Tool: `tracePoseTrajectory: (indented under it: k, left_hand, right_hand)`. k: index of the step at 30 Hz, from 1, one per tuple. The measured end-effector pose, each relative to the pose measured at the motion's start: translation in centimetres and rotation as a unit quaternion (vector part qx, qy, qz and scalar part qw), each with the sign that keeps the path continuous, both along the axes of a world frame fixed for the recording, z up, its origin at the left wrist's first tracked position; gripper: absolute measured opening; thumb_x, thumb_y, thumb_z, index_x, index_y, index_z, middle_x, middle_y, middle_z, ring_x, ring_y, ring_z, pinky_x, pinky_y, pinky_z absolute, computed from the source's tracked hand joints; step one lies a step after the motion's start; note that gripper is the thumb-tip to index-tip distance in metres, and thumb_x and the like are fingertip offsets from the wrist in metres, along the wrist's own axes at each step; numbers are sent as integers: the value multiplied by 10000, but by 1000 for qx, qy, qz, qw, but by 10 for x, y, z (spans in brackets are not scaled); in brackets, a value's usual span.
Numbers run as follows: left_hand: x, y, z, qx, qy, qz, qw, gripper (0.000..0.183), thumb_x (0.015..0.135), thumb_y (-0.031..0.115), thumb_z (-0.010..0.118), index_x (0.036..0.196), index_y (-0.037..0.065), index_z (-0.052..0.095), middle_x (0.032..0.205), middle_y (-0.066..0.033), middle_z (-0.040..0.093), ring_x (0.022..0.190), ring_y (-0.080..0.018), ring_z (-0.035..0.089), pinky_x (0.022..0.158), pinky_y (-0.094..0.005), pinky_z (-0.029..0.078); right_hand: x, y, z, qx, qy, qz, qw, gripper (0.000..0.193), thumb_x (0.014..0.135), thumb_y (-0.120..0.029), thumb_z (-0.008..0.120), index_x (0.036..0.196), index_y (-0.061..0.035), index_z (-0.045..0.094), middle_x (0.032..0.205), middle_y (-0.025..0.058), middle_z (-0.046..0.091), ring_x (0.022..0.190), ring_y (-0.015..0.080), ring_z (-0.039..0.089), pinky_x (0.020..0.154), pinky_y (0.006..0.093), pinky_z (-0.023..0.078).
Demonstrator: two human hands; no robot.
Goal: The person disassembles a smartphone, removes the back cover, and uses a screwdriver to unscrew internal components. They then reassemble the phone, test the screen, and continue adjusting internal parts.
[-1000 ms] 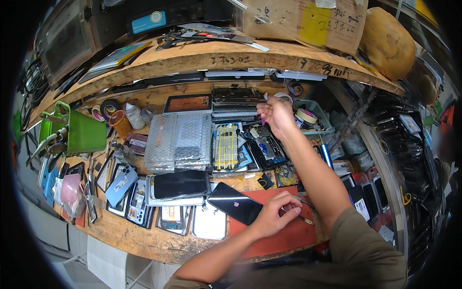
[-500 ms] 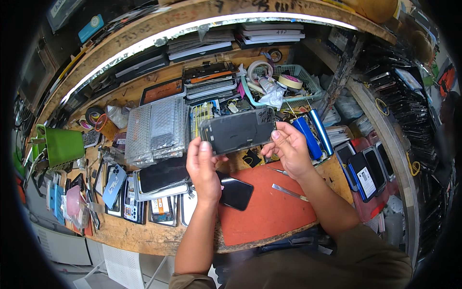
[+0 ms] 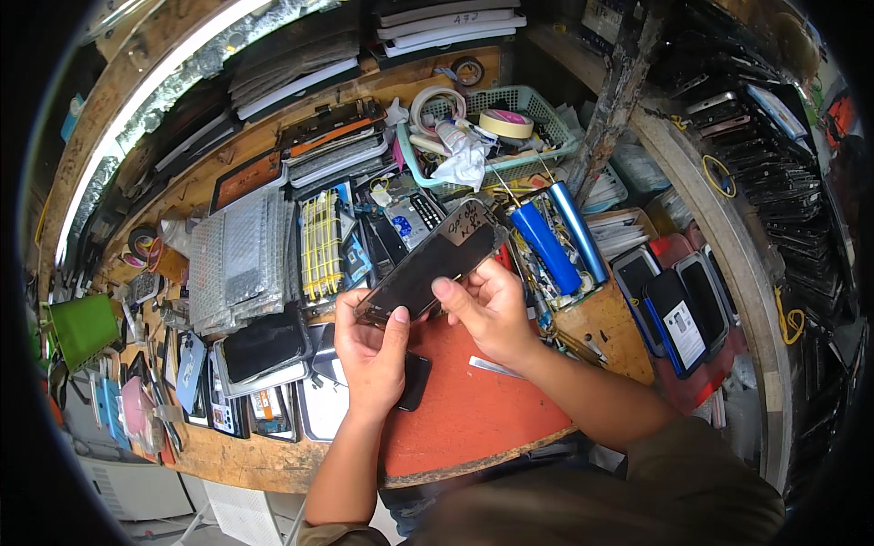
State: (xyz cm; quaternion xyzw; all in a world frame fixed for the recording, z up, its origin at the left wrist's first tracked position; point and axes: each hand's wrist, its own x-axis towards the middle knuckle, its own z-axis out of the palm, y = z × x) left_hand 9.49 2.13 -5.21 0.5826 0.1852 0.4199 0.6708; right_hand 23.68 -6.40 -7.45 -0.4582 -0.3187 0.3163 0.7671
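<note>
Head view — item one: a dark phone panel (image 3: 428,278), slim, with handwriting on its right end; located above the near part of the bench, clear of the surface, slanted with the right end farther from me.

My left hand (image 3: 371,357): partly closed on the panel's left end, thumb along the near edge, fingers beneath.

My right hand (image 3: 487,309): fingers curled at the near edge, thumb laid across the face; a light grip, as I judge it.

Completed: panel picked up, in both hands, marked face turned up. Outstanding: panel not yet set down, no tool in either hand, no piece seen coming off it. Reckoned an early, handling stage — how much remains I cannot tell.

Below: one red mat (image 3: 482,405), bare over most of its visible area; one black phone (image 3: 415,382) at its left, partly hidden by my left hand; one flat metal tool (image 3: 492,366), partly covered by my right wrist.

Beyond: one green basket (image 3: 533,171) with tape rolls; two blue cylinders (image 3: 544,247), side by side; one bubble-wrap stack (image 3: 238,259); one yellow-strapped bundle (image 3: 321,246). All untouched by my hands.
</note>
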Motion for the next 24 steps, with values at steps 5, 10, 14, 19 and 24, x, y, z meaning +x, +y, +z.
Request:
tracePoseTrajectory:
  k: [5,10,14,19,24]
  left_hand:
    - [1,2,-6,-58,-2,5,998,315,1067,-7,670,1336,-6,505,1180,-138,725,1047,-196,739,949,-367,636]
    - [0,7,-5,-98,19,9,995,435,1066,52,698,1447,0,494,1302,-145,733,1140,-224,751,915,-427,689]
    - [-3,4,-4,-112,-57,-11,992,536,1139,171,596,1609,45,372,1402,-163,675,1185,-257,745,924,-458,692]
    - [-5,4,0,-107,-75,-53,990,580,1162,199,544,1671,63,303,1440,-172,649,1233,-274,729,955,-475,684]
    - [-5,-1,4,-65,-50,-59,995,655,1155,154,548,1712,72,215,1448,-182,656,1273,-281,709,999,-484,666]
  right_hand:
    - [7,-3,3,-50,28,8,998,140,1076,-151,712,1124,-30,660,890,9,717,704,36,625,616,216,504]
    - [12,-6,6,-54,58,48,996,129,1075,-122,676,1140,-14,649,928,60,718,722,77,644,632,233,521]
    - [16,-5,6,-42,82,51,994,141,1087,-147,658,1147,-20,643,907,72,720,681,98,642,620,246,515]
    - [20,-6,7,-8,144,60,988,137,1084,-143,660,1143,-21,639,888,73,710,680,119,645,622,252,516]
    - [23,-8,10,-11,142,52,988,137,1078,-132,660,1148,-16,641,875,67,702,675,121,637,621,257,512]
